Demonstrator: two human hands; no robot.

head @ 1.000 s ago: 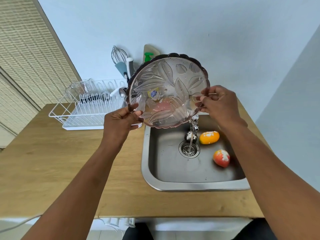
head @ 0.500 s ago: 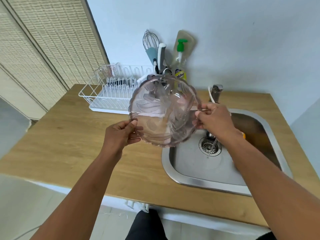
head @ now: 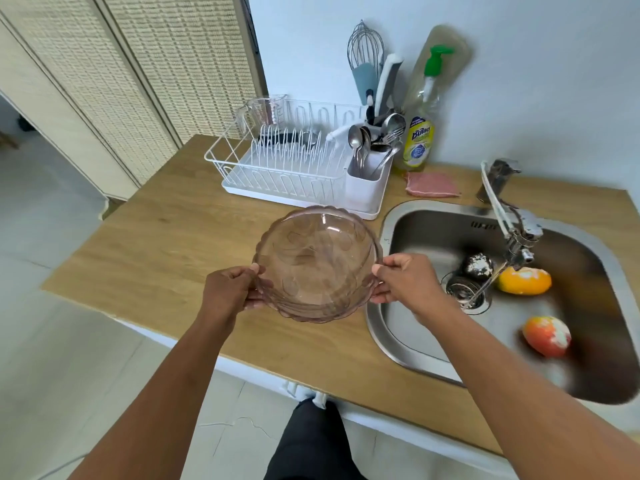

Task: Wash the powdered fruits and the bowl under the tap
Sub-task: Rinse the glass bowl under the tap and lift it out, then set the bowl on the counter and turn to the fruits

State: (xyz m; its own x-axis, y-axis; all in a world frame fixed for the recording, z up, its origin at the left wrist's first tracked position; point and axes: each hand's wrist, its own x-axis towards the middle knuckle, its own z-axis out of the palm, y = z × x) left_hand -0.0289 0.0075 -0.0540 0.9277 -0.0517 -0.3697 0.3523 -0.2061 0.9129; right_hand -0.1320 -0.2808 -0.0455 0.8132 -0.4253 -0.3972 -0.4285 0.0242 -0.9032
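Pale blue-white wall (head: 519,81) behind a wooden counter (head: 166,258) with a white front edge. Woven beige folding screen (head: 156,64) at left, standing on the floor. Light grey tiled floor (head: 52,375), cracked tile near the counter base. White dish rack (head: 277,168) with cutlery caddy (head: 367,181) at the wall, soap bottle (head: 419,140) and pink cloth (head: 433,185) just beside. Even daylight, soft shadows.
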